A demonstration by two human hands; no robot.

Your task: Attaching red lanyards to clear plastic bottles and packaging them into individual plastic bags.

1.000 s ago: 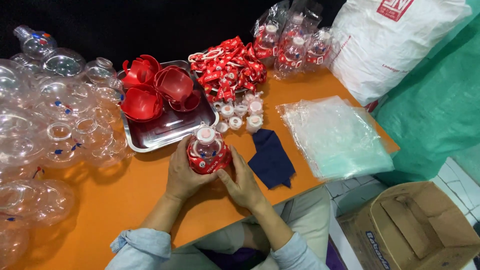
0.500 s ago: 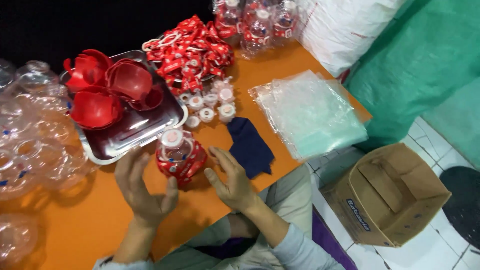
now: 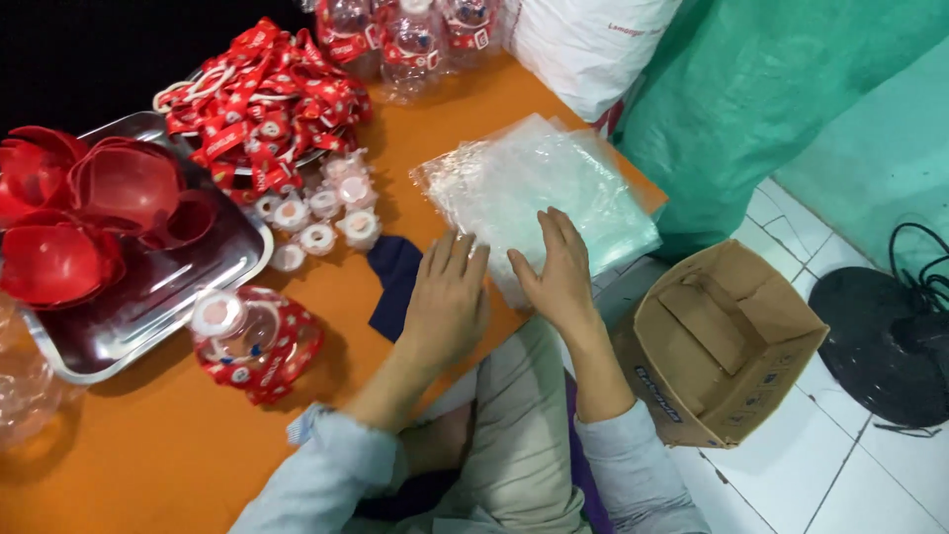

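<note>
My left hand (image 3: 447, 302) and my right hand (image 3: 559, 265) both rest flat, fingers apart, on the near edge of a stack of clear plastic bags (image 3: 554, 183) on the orange table (image 3: 148, 445). Neither hand holds anything. A round bottle with a white cap and a red patterned wrap (image 3: 252, 341) stands alone to the left of my left hand. A dark blue cloth (image 3: 393, 277) lies partly under my left hand.
A metal tray (image 3: 168, 297) holds red cup halves (image 3: 94, 213). Behind it lie a heap of red lanyards (image 3: 262, 99), several white caps (image 3: 316, 213) and finished bottles (image 3: 410, 30). An open cardboard box (image 3: 722, 341) sits on the tiled floor at right.
Both hands let go of the red-wrapped bottle, which now stands on the table. They moved right onto the plastic bags. The view swung right.
</note>
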